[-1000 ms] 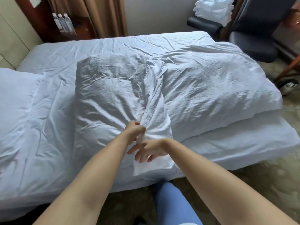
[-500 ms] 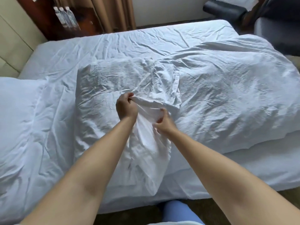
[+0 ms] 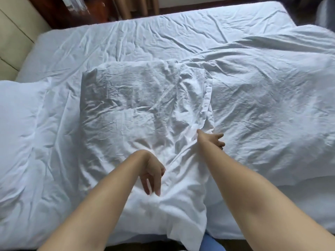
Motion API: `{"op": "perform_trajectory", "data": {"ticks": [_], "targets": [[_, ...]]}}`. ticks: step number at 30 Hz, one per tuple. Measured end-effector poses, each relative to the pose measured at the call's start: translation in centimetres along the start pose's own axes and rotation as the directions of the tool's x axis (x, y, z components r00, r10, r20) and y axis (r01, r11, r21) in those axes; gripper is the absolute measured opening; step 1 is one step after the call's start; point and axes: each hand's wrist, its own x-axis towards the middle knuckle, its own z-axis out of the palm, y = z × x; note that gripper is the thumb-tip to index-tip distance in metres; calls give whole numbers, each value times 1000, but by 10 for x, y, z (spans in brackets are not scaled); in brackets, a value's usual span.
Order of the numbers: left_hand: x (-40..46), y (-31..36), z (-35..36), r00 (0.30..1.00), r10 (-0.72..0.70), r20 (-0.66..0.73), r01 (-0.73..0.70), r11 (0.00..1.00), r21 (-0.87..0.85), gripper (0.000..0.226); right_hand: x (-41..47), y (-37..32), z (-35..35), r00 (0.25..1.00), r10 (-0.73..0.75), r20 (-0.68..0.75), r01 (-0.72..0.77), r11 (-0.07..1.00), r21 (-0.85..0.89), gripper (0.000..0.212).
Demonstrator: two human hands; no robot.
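A white pillow [image 3: 126, 105] in a wrinkled pillowcase lies across the middle of the bed. The pillowcase's loose end [image 3: 183, 218] trails toward me and hangs over the bed's near edge. My left hand [image 3: 152, 176] hovers over that loose cloth with its fingers relaxed and pointing down, the tips touching the fabric. My right hand [image 3: 213, 140] lies further away at the right edge of the pillowcase, fingers spread, resting flat where the pillowcase meets the bigger pillow. Neither hand holds anything.
A larger white pillow [image 3: 272, 109] fills the bed's right side and another [image 3: 18, 120] lies at the left. The creased bed sheet [image 3: 145, 35] stretches behind. A padded headboard [image 3: 12, 33], dark wood furniture and curtains stand at the back. My blue-clad leg [image 3: 212, 245] touches the bed's near edge.
Both hands have let go of the pillowcase fold they gripped. My left hand drew back toward me, my right hand slid right and opened flat. The view has leaned in over the bed.
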Motion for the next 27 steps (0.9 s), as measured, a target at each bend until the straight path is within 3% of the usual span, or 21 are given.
{"op": "perform_trajectory", "data": {"ticks": [2, 4, 5, 6, 8, 10, 12, 14, 17, 19, 21, 23, 27], "targets": [[4, -3, 4, 998, 9, 55, -9, 1000, 7, 42, 4, -6, 1, 986, 23, 167, -51, 985, 163, 66], [5, -9, 0, 997, 51, -55, -54, 997, -51, 48, -4, -11, 10, 977, -168, 130, 141, 971, 191, 42], [4, -14, -5, 977, 85, -196, -114, 983, -142, 51, -13, -13, 17, 940, -320, 116, 303, 943, 139, 31], [3, -17, -13, 921, 99, -377, -212, 938, -273, 51, -26, -16, 22, 874, -464, 147, 457, 886, 78, 22], [-4, -19, -30, 713, 42, -700, -509, 718, -475, 42, -49, -16, 31, 715, -587, 380, 616, 786, 55, 22], [-14, -17, -50, 524, -69, -849, -730, 476, -490, 31, -64, -10, 37, 529, -484, 697, 661, 750, 20, 31], [-23, -16, -66, 435, -126, -892, -787, 428, -444, 26, -70, -1, 35, 443, -299, 845, 681, 726, -100, 33], [-29, -16, -77, 426, -73, -902, -774, 486, -406, 23, -70, 0, 33, 523, -294, 800, 583, 808, -84, 32], [-35, -11, -91, 444, 21, -896, -741, 571, -353, 14, -51, -16, 43, 764, -328, 556, 300, 943, 145, 37], [-37, -2, -101, 434, 51, -899, -727, 609, -316, 18, -39, -33, 45, 829, -257, 497, 139, 955, 263, 40], [-38, 11, -111, 442, 79, -894, -741, 594, -314, 21, -31, -49, 41, 847, -207, 490, -9, 916, 402, 30], [-38, 23, -121, 449, 98, -888, -748, 585, -314, 23, -23, -64, 40, 855, -147, 497, -120, 877, 466, 33], [-31, 42, -151, 441, 97, -892, -748, 590, -305, 29, -7, -83, 43, 746, -93, 660, -292, 844, 450, 54]]}}
